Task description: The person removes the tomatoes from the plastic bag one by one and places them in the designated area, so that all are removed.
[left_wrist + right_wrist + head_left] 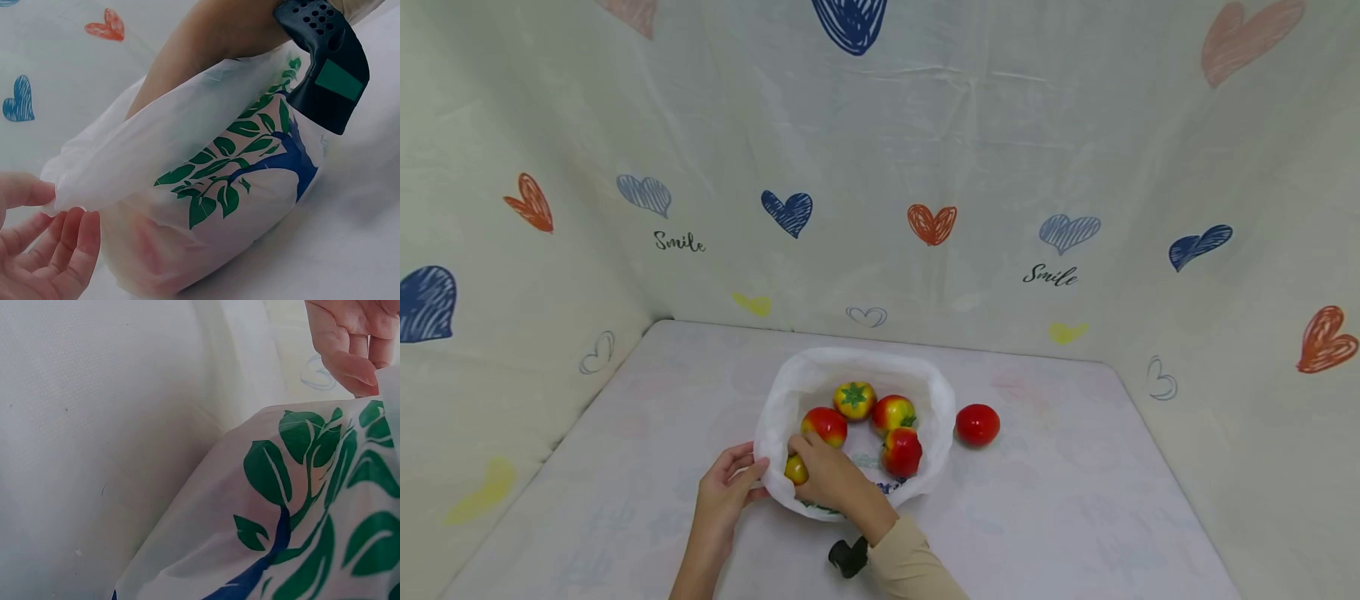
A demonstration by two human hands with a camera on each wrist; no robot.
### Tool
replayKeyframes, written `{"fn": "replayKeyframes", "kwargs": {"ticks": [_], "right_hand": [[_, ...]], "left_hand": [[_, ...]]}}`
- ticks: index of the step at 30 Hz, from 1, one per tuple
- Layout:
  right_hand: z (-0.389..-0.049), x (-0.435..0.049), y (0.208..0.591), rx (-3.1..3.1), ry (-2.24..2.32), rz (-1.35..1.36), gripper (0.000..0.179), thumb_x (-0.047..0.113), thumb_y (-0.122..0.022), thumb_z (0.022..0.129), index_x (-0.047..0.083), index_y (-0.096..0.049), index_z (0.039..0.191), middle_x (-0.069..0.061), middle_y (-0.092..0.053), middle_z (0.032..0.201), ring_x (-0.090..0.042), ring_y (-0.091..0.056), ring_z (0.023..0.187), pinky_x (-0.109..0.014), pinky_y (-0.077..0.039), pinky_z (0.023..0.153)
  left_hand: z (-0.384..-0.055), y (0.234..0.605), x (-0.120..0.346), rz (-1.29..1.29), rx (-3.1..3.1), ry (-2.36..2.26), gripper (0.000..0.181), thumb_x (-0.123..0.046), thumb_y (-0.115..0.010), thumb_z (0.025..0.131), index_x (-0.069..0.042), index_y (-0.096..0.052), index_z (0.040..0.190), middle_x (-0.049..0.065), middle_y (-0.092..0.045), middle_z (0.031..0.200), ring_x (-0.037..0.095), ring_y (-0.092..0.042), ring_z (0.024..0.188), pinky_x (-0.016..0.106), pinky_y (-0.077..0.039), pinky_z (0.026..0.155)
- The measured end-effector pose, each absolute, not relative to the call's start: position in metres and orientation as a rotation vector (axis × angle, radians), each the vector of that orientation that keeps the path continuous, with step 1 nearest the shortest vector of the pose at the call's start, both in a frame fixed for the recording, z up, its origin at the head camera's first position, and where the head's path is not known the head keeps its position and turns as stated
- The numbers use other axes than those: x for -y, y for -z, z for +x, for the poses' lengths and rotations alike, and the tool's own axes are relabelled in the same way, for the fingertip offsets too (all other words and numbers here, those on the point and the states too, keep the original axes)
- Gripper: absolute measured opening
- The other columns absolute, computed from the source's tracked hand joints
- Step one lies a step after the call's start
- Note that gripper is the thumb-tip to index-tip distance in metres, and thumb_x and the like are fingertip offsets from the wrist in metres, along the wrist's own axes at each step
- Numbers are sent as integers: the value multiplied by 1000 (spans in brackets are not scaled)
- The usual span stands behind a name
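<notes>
A white plastic bag (937, 458) printed with green leaves and a blue stem stands open-mouthed on the table. Inside it lie several red-and-yellow tomatoes, one of which shows a green star-shaped top (854, 400). My left hand (727, 482) pinches the bag's left rim between thumb and fingers. Reaching over the near rim, my right hand (831, 477) has its fingers curled round a yellowish tomato (796, 469) at the bag's left side; part of that tomato is hidden by the hand. In the right wrist view the bag's wall hides the right hand.
A red tomato (977, 425) sits on the table (1045, 500) just right of the bag. A black wrist device (848, 557) hangs under the right forearm, near the bag's front. Behind the table rises a white cloth (865, 150) printed with hearts.
</notes>
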State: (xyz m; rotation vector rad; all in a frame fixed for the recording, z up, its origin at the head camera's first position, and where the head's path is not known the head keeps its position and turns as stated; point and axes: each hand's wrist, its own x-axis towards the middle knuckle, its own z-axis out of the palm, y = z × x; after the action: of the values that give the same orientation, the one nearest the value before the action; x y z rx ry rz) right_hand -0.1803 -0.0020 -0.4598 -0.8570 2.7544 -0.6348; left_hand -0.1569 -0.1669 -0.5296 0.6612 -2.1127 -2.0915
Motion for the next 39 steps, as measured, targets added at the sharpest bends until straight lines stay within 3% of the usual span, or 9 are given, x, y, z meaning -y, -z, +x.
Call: {"fn": "replayKeyframes", "kwargs": {"ticks": [3,25,39], "right_hand": [[-180,0,458,-2746,656,-850,48,29,-75,73,27,-45,110,6,-49,103,-6,-51,85,-22,-52,82],[-167,-18,430,-2723,769,-723,52,39,-73,73,30,-48,118,5,-52,121,-12,-54,96,-33,-52,86],[-154,-35,412,-2747,902,-711,55,48,-66,76,30,-46,123,6,-50,125,-12,-52,103,-36,-50,90]], "left_hand": [[-157,530,166,676,2122,2085,60,-48,-71,71,-18,-51,118,5,-56,108,13,-62,81,29,-57,66],[-158,531,167,707,2133,2084,62,-51,-70,70,-20,-50,119,4,-55,111,12,-62,82,28,-56,67],[-156,533,171,621,2061,2141,59,-45,-73,70,-16,-51,118,2,-58,103,11,-63,79,29,-57,65]]}}
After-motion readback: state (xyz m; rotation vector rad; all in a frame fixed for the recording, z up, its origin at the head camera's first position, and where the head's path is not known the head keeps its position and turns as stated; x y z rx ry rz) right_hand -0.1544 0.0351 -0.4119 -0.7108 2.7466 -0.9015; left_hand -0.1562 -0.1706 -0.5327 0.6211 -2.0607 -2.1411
